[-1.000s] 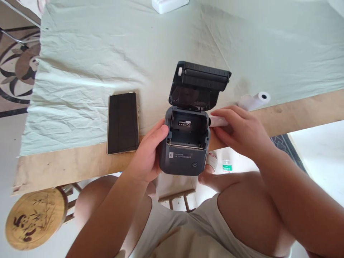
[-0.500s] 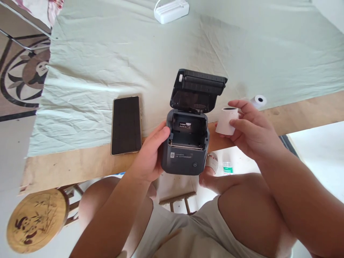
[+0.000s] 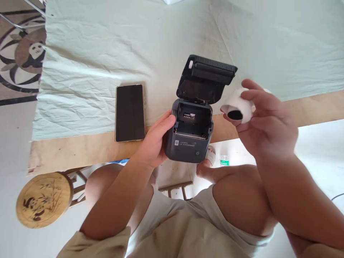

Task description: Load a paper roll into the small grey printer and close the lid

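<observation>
Because the printer (image 3: 190, 133) overhangs the near table edge (image 3: 80, 152), steadied only by the left hand (image 3: 156, 143) curled on its left side, a nudge could tip it off. Right hand (image 3: 266, 122) pinches a paper roll (image 3: 238, 107) just right of the open lid (image 3: 205, 80); its loose end seems hidden.

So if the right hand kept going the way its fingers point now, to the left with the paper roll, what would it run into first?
Most likely the printer: the right hand holds the paper roll just right of the raised lid, so the lid or the open compartment's edge comes first. Depth is unclear; the hand may be higher than the printer.
</observation>
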A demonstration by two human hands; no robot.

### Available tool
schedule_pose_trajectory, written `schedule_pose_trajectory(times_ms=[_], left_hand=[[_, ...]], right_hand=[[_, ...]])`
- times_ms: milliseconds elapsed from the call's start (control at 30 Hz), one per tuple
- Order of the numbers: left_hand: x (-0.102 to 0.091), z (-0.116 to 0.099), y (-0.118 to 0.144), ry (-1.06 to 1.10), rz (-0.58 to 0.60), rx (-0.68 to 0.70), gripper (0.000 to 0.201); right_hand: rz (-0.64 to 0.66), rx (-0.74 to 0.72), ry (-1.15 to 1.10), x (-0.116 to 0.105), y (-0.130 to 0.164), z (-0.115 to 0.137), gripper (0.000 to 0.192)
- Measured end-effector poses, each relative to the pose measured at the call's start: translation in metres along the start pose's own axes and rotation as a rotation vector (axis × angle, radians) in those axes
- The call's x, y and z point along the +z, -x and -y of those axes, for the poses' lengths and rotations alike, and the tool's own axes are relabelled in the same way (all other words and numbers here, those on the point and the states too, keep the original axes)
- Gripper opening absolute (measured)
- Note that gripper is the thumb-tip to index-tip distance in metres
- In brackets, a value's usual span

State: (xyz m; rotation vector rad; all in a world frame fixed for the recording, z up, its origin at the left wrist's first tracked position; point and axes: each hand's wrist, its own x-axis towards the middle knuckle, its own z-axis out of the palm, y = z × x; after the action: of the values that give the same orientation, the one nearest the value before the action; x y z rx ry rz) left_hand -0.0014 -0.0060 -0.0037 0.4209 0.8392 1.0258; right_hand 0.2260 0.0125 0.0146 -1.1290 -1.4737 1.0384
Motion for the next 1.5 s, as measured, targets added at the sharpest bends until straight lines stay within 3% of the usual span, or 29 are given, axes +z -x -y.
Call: schedule_pose_trajectory(times_ms=[67, 133, 400, 467, 633, 867, 1000, 1167, 1500], left_hand=[[0.0, 0.0, 0.0, -0.002, 0.003, 0.006, 0.028], [0.001, 0.001, 0.0, 0.004, 0.027, 0.023, 0.027], [0.005, 0.0, 0.001, -0.066, 0.065, 0.047, 0.03], [0.006, 0.0, 0.001, -0.095, 0.069, 0.059, 0.032], [0.005, 0.001, 0.002, -0.125, 0.089, 0.1, 0.032], [0.003, 0.0, 0.001, -0.135, 0.135, 0.092, 0.029], [0.005, -0.002, 0.001, -0.126, 0.142, 0.076, 0.03], [0.004, -0.002, 0.001, -0.115, 0.127, 0.068, 0.033], [0.003, 0.002, 0.0, -0.113, 0.127, 0.077, 0.033]], right_hand=[[-0.024, -0.012, 0.019, 0.003, 0.0, 0.001, 0.041], [-0.048, -0.077, 0.125, 0.007, 0.001, 0.001, 0.042], [-0.049, -0.591, 0.494, 0.021, 0.004, 0.014, 0.037], [-0.023, -0.656, 0.536, 0.028, 0.001, 0.02, 0.032], [-0.029, -0.586, 0.621, 0.044, -0.006, 0.015, 0.028], [-0.092, -0.685, 0.525, 0.056, -0.008, 0.007, 0.028], [-0.093, -0.721, 0.499, 0.058, -0.007, 0.009, 0.024], [-0.106, -0.582, 0.441, 0.058, -0.006, 0.001, 0.015], [-0.08, -0.606, 0.603, 0.048, -0.003, 0.008, 0.012]])
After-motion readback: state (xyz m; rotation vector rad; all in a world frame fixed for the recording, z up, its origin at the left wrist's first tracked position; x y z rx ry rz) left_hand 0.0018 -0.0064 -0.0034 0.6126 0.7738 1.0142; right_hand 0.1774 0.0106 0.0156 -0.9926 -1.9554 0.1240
